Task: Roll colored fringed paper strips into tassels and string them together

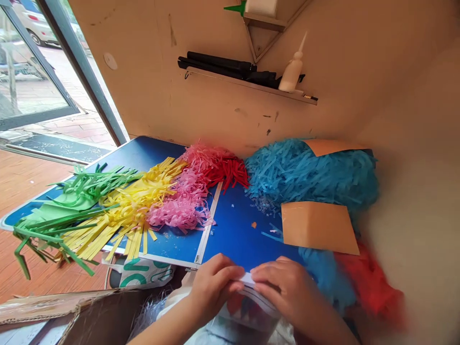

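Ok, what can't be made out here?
All in the head view:
Clear plastic bag: its right part, hidden behind the right hand.
Its coloured contents: indistinct through the plastic.
Red, crumpled, tissue-like bundle: its fine detail, blurred.
Brown cardboard box: the rest, cut off by the picture's edges.

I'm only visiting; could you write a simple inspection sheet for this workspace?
Surface: blue table with small scraps on it.
Things in hand: clear bag, reddish contents showing through.
Clutter: heaped green strips, yellow strips, pink strips, red strips and blue strips; orange card; cardboard box at lower left.
Hands: left hand and right hand pinch the bag's upper edge.
Cables: nothing seen.
Surroundings: wall shelf holding a white bottle; open glass door at left.
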Demonstrator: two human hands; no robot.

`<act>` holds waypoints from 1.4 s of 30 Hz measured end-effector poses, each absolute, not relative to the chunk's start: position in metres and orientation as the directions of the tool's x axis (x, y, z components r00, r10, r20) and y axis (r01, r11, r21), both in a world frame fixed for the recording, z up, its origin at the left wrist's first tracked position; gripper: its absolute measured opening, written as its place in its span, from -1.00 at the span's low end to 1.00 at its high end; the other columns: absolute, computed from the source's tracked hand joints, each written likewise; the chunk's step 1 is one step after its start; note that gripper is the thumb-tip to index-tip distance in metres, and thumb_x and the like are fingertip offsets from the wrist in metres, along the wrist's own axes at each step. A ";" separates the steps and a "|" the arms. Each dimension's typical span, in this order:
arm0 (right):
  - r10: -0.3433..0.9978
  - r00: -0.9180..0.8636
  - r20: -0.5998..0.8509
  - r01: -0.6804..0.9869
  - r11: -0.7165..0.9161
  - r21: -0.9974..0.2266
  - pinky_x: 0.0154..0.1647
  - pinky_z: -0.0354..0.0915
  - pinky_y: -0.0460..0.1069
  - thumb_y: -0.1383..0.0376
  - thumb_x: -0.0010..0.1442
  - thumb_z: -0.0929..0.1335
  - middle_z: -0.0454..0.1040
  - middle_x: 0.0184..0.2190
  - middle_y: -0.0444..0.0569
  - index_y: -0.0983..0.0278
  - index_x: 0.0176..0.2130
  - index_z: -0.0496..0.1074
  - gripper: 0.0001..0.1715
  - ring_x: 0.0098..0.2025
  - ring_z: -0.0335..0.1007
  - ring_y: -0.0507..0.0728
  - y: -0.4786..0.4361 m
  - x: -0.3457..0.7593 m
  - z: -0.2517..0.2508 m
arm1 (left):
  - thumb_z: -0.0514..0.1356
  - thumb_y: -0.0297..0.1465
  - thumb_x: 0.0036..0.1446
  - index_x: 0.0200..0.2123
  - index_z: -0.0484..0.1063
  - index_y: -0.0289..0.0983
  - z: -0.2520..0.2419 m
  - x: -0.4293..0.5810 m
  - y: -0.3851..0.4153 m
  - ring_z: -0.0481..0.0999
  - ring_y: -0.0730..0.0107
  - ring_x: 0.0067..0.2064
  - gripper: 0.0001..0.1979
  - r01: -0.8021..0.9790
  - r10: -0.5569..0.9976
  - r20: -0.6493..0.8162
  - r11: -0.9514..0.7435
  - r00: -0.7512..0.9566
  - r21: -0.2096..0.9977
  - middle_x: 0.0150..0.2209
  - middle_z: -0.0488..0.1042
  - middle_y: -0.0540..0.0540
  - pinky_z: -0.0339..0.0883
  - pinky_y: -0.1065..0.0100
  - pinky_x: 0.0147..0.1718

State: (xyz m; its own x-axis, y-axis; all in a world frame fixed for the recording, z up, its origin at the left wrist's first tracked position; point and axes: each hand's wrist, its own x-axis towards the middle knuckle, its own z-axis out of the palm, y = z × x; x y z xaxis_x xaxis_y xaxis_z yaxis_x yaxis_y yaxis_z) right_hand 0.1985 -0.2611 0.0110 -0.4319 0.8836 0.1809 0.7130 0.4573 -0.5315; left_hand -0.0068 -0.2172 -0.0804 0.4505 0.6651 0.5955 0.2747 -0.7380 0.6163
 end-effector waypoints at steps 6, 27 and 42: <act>0.914 -0.381 0.136 0.648 0.369 -0.666 -0.18 0.33 -0.06 0.30 0.32 0.34 0.59 -0.31 -0.08 0.21 -0.33 0.56 -0.79 -0.24 0.50 0.09 -0.258 0.210 0.017 | 0.18 0.03 0.17 -0.17 0.51 -0.19 -0.036 0.002 -0.201 0.43 0.30 -0.42 -0.58 0.443 0.455 0.366 -0.888 0.812 0.121 -0.49 0.46 -0.01 0.21 0.14 -0.09; 0.970 0.206 0.127 0.505 0.006 -0.863 -0.24 0.30 -0.09 0.15 0.19 0.46 0.60 -0.34 -0.11 0.22 -0.27 0.57 -0.81 -0.31 0.49 0.11 -0.313 0.215 -0.052 | 0.20 -0.23 0.24 0.20 0.29 -0.38 -0.010 0.034 -0.196 0.44 0.17 -0.60 -0.47 0.215 0.179 0.159 -0.945 0.971 -0.248 -0.57 0.46 0.00 0.21 0.20 -0.54; 0.942 0.199 0.269 0.528 0.128 -0.839 -0.29 0.27 -0.05 0.09 0.13 0.51 0.63 -0.33 -0.08 0.23 -0.20 0.55 -0.68 -0.28 0.57 0.17 -0.318 0.209 -0.058 | -0.14 -0.40 0.42 0.05 0.37 -0.27 0.021 0.055 -0.199 0.53 0.39 -0.47 -0.66 0.015 0.017 0.349 -1.000 0.937 0.010 -0.36 0.60 -0.05 0.36 0.34 -0.47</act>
